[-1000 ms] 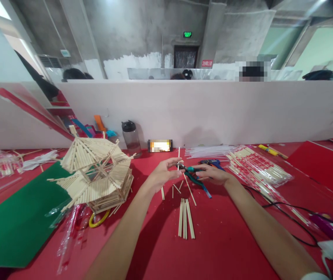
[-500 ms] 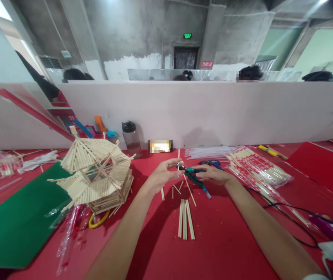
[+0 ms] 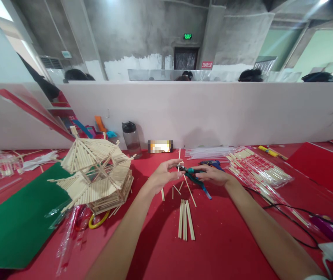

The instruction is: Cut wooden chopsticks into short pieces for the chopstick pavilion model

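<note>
Head view: see, mid-frame, one left hand (image 3: 164, 175) with fingers pinching one thin stick (image 3: 179, 154), and one right hand (image 3: 214, 175) with fingers curled round one pair of pliers (image 3: 200, 182). Count one stick house (image 3: 104, 183) at left, and four or five bunched sticks (image 3: 185, 221) at lower middle. Cannot make out the plier tips well beside the fingers.
</note>
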`<action>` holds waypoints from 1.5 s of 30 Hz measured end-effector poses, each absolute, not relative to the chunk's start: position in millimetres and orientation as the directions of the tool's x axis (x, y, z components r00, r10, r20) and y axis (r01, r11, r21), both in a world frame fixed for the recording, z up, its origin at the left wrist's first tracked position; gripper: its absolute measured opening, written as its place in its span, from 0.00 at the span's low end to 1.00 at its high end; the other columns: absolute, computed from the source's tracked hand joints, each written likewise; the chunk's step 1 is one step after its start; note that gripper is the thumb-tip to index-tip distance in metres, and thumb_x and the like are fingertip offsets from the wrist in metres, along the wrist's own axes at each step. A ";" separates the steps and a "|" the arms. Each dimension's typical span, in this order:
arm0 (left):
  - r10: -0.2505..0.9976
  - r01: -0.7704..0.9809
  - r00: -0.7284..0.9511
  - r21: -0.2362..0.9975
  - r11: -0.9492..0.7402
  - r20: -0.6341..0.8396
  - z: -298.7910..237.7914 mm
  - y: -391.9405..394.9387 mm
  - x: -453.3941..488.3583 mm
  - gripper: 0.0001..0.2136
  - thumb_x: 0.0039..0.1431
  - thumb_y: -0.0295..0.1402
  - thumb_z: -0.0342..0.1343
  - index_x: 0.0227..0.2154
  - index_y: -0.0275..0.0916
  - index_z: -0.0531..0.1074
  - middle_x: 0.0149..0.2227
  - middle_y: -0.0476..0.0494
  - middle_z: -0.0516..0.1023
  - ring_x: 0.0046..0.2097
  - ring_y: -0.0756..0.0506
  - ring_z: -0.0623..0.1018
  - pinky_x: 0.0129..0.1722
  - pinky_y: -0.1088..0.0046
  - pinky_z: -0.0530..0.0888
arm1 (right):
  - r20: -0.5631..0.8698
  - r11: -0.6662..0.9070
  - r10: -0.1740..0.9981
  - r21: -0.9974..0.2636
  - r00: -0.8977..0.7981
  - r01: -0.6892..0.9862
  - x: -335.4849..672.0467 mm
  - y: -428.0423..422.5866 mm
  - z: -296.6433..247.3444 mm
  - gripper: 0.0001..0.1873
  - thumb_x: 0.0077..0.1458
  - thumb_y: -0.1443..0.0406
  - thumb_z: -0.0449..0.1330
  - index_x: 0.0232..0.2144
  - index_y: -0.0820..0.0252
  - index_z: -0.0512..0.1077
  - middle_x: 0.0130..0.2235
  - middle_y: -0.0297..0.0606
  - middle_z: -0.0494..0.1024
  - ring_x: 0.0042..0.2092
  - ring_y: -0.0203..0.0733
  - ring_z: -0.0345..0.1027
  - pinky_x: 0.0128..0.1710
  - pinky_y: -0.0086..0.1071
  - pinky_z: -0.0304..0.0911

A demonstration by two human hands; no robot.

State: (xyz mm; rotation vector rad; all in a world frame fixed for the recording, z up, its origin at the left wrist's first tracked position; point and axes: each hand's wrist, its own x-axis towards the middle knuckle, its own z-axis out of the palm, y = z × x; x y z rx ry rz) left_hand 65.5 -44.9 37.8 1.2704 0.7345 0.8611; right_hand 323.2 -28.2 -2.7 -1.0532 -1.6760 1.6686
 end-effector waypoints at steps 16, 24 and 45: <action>0.767 -0.031 0.597 0.962 -0.270 0.235 43.0 -36.3 45.7 0.25 0.53 0.29 0.62 0.55 0.42 0.68 0.58 0.37 0.69 0.48 0.44 0.78 0.50 0.65 0.72 | 0.202 0.433 0.820 -0.831 -0.535 0.350 298.0 -39.2 20.3 0.24 0.59 0.52 0.56 0.51 0.59 0.73 0.50 0.43 0.76 0.52 0.50 0.69 0.53 0.41 0.62; 0.738 0.004 0.638 0.958 -0.287 0.219 40.2 -32.4 33.1 0.23 0.54 0.29 0.62 0.54 0.41 0.69 0.58 0.36 0.68 0.48 0.43 0.78 0.52 0.63 0.72 | 0.249 0.535 0.799 -0.709 -0.548 0.458 278.7 -54.2 18.7 0.19 0.63 0.54 0.52 0.48 0.60 0.70 0.44 0.41 0.76 0.44 0.44 0.68 0.47 0.37 0.61; 0.812 0.201 0.484 0.861 -0.467 0.327 25.7 -49.9 83.7 0.18 0.65 0.45 0.44 0.35 0.37 0.72 0.34 0.44 0.75 0.36 0.48 0.74 0.39 0.72 0.70 | 0.443 0.480 0.861 -0.550 -0.249 0.683 255.5 -108.9 -19.5 0.14 0.65 0.59 0.48 0.48 0.59 0.65 0.44 0.45 0.73 0.46 0.49 0.67 0.49 0.41 0.61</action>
